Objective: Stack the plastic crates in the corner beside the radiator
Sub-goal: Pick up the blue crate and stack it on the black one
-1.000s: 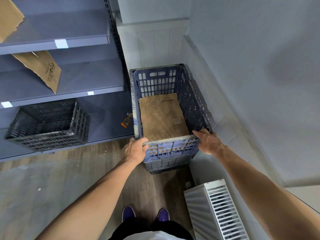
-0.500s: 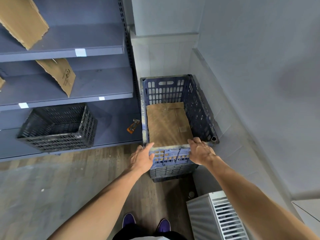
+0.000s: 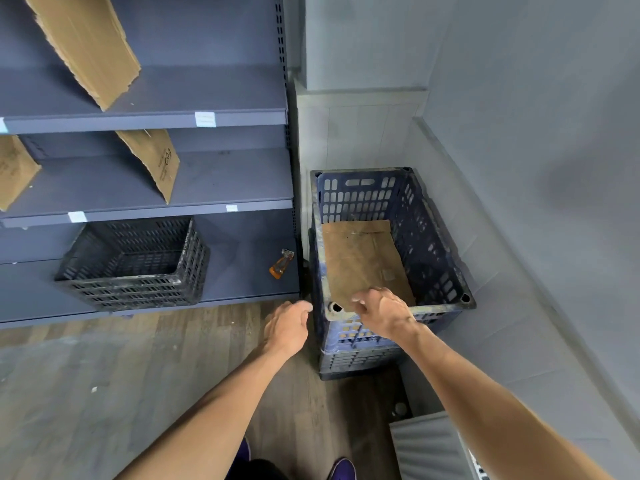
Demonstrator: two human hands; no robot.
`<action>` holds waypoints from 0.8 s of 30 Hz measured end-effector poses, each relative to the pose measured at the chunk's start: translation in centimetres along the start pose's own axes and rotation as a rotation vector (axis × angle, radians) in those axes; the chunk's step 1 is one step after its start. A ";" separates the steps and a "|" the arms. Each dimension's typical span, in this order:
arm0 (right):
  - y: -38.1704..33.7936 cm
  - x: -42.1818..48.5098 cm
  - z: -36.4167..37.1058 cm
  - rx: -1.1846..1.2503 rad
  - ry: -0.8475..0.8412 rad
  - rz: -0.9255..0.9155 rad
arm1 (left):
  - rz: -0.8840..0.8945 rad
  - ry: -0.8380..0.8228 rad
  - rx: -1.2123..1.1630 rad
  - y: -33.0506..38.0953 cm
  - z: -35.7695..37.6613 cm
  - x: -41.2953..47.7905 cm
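— Well, starting at the left, we see the black crate (image 3: pixel 133 263) sitting alone on the bottom shelf (image 3: pixel 242 271) of the grey rack, well apart from the corner. That one is not yet stacked, as we judge it.

— Right, and just past it lies a small orange object (image 3: pixel 281 264) on the same shelf, too small for us to name.

— Next comes our left hand (image 3: pixel 287 329), empty beside the stack, fingers loosely curled and touching nothing.

— Then our right hand (image 3: pixel 382 311) hovers at the near rim of the blue crate (image 3: pixel 429 244), fingers slack and half bent, clamped on nothing. Whether the fingertips brush the rim, we cannot tell.

— The blue crate sits on a darker crate (image 3: pixel 356 363) in the corner, a cardboard sheet (image 3: pixel 363 261) lying in its bottom, the radiator (image 3: pixel 429 448) near on the right.

— So we judge this placement finished and both hands free. The next move calls for turning left to the black crate, taking it by opposite rims with both hands, and setting it squarely over the blue one so the corners seat.
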State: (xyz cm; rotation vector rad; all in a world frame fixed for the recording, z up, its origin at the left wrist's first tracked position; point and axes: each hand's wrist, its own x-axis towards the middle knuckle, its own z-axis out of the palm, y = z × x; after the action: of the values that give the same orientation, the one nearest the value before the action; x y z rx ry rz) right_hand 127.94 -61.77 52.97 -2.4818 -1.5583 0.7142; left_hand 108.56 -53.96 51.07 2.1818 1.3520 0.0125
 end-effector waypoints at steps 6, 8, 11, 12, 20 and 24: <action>-5.9 1.8 1.5 -0.064 0.022 0.075 | -0.035 -0.015 -0.041 -7.4 -3.0 0.8; -8.3 2.5 2.1 -0.076 0.030 0.103 | -0.051 -0.030 -0.076 -10.1 -4.3 1.2; -11.2 3.5 2.8 -0.083 0.043 0.149 | -0.076 -0.045 -0.095 -13.4 -6.5 1.9; -12.0 3.9 3.0 -0.082 0.048 0.168 | -0.073 -0.049 -0.093 -14.5 -7.0 2.2; -15.7 5.5 3.6 -0.078 0.073 0.230 | 0.000 -0.039 -0.075 -17.9 -10.6 6.1; -15.4 6.4 2.7 -0.064 0.103 0.263 | 0.072 -0.094 -0.043 -17.2 -11.9 8.8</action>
State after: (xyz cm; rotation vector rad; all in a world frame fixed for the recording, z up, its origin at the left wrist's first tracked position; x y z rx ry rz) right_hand 116.43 -49.47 53.80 -2.7544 -1.2536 0.5646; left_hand 95.26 -35.55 50.51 2.1658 1.2108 -0.0325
